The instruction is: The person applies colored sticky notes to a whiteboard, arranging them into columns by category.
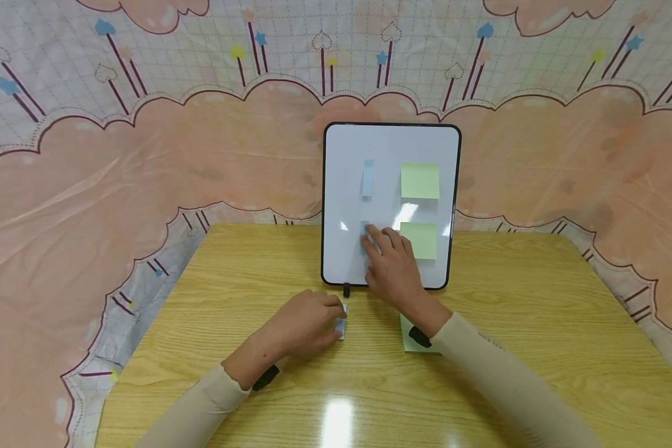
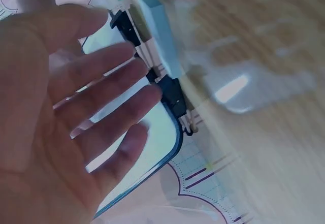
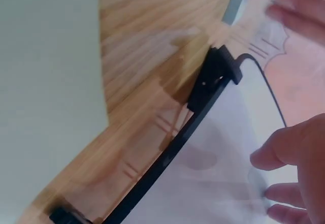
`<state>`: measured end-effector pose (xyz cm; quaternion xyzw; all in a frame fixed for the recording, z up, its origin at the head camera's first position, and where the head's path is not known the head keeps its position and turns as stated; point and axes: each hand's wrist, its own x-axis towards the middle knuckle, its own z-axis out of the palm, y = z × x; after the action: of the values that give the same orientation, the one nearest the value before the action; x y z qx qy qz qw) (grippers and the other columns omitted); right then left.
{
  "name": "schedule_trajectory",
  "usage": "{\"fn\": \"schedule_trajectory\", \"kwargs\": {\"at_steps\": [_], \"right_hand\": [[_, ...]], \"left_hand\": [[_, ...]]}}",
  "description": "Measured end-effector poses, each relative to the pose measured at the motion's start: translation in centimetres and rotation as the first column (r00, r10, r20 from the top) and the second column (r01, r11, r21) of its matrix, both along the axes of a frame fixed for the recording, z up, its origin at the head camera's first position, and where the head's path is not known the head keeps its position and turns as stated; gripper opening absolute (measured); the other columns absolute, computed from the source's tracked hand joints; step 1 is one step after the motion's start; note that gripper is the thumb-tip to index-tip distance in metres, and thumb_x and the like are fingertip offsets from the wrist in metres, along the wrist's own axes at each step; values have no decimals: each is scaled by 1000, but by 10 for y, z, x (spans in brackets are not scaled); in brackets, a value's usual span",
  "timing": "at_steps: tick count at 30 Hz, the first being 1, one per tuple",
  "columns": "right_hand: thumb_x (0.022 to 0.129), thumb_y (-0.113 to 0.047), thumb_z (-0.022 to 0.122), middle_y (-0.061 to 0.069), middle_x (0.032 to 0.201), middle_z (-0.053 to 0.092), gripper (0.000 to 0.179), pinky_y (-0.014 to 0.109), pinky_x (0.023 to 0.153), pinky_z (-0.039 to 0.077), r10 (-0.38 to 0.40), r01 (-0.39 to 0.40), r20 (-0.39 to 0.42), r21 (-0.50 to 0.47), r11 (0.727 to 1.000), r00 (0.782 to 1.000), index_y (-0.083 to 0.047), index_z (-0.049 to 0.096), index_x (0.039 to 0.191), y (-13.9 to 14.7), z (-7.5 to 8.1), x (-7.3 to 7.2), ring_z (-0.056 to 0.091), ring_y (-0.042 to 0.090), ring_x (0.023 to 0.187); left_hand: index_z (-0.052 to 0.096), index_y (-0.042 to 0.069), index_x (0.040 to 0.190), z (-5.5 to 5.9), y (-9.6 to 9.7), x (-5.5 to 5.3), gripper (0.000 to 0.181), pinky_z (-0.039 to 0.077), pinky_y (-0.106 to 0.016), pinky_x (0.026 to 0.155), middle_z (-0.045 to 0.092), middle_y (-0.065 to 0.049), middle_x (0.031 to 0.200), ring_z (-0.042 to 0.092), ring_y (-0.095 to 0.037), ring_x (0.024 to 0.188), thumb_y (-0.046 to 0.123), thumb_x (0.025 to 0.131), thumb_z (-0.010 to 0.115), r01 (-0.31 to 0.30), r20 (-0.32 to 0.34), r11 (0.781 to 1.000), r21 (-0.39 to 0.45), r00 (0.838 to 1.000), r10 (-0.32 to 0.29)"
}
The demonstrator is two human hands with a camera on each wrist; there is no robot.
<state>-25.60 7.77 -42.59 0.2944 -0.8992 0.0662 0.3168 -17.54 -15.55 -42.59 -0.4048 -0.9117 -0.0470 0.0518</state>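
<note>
A whiteboard [image 1: 347,149] with a black frame stands upright on the wooden table. My right hand [image 1: 394,264] reaches to its lower part, fingertips on the lower narrow blue sticky note [image 1: 364,230], which they partly cover. Thumb and fingers [image 3: 284,150] are spread apart at the board's surface in the right wrist view. Low over the table, my left hand [image 1: 308,323] is beside a pad of blue sticky notes [image 1: 340,326]. Its fingers [image 2: 109,87] are loosely extended in the left wrist view, with the blue pad [image 2: 161,36] just beyond their tips.
Higher on the board is another narrow blue note [image 1: 368,180]. Two green notes hang at the right, an upper one [image 1: 420,180] and a lower one [image 1: 422,242]. A green sticky pad [image 1: 417,345] lies under my right wrist. Patterned cloth [image 1: 229,149] hangs behind the table.
</note>
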Motion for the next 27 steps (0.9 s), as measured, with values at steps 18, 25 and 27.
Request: {"fn": "schedule_trajectory", "kwargs": {"at_steps": [18,25,27], "right_hand": [[86,-18,82,12,167,39,76,57,108,45,-61,57,122,37,998,991,-3,52,155,-4,-3,15,43,43,140],[86,-18,83,13,167,40,76,58,107,47,-42,40,104,24,999,994,-2,53,154,-4,-7,16,44,44,138],[86,-18,83,13,167,40,76,58,107,47,-44,41,101,27,999,994,-3,53,154,-4,-8,17,44,44,138]], "left_hand": [[75,13,128,16,6,-22,40,52,-45,100,70,0,127,62,-22,125,42,101,72,-20,-284,964,264,954,97],[70,14,138,21,9,-30,49,49,-49,108,67,-2,139,57,-25,136,48,103,66,-50,-293,963,267,947,131],[69,14,140,23,10,-32,52,47,-50,111,66,-3,142,54,-26,140,50,103,65,-51,-297,962,267,946,133]]}}
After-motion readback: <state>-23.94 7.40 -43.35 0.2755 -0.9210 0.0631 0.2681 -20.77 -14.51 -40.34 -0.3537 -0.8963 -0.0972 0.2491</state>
